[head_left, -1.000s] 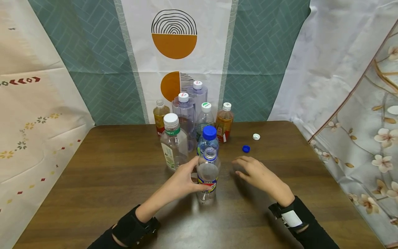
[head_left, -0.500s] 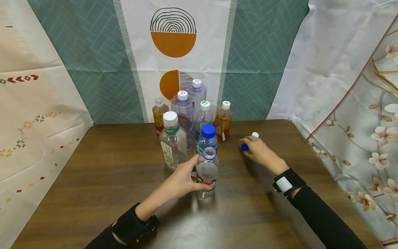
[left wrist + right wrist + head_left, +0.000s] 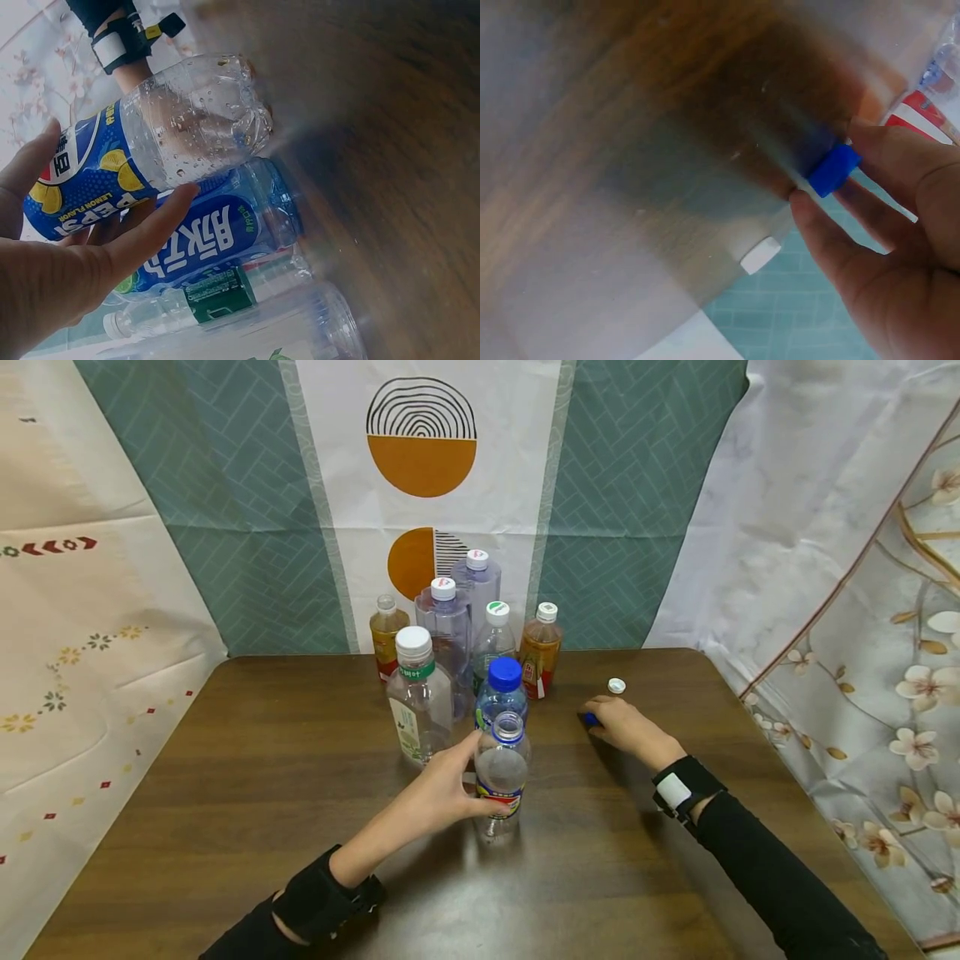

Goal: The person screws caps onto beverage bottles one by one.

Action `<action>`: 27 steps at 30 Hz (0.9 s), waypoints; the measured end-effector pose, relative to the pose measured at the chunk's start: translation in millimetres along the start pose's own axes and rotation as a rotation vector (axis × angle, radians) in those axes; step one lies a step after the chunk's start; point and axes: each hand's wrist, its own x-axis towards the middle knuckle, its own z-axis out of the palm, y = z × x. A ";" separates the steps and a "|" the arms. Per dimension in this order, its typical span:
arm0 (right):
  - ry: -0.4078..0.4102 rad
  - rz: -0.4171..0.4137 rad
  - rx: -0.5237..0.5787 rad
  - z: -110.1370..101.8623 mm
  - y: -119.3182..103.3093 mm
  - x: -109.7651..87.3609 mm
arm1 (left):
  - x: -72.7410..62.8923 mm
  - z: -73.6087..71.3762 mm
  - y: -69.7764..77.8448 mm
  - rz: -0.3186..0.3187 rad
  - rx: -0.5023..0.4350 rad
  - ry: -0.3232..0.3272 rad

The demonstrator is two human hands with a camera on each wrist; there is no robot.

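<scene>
My left hand (image 3: pixel 442 789) grips a clear Pepsi bottle (image 3: pixel 501 772) around its label; the bottle stands upright with no cap on its neck. In the left wrist view, the blue lemon-flavor label on this bottle (image 3: pixel 187 120) shows between thumb and fingers. Over to the right, my right hand (image 3: pixel 626 727) is low at the table, its fingers around a small blue bottle cap (image 3: pixel 834 171). The head view shows only a sliver of that cap, as the hand hides the rest. A white bottle cap (image 3: pixel 617 686) lies just beyond the right hand.
Right behind the Pepsi bottle stands a blue-capped bottle (image 3: pixel 504 693). A large white-capped bottle (image 3: pixel 420 710) is to its left. Farther back are purple-tinted bottles (image 3: pixel 447 631), a green-labelled bottle (image 3: pixel 494 643) and two amber-labelled bottles (image 3: pixel 541 652), near the table's (image 3: pixel 247 777) rear edge.
My right hand has moved forward and right to the blue cap, and its fingers have come around it. The left hand stays on the Pepsi bottle.
</scene>
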 end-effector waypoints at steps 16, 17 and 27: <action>0.031 0.004 -0.030 2.9 -0.7 0.7 | 0.5 1.4 -1.6 -0.017 -0.036 -0.005; 0.031 0.009 -0.031 2.2 -1.4 0.2 | 0.6 1.4 -1.8 -0.016 -0.035 -0.006; 0.192 -0.029 0.019 -23.8 -31.4 -10.8 | -0.5 0.5 -2.1 0.003 0.028 0.008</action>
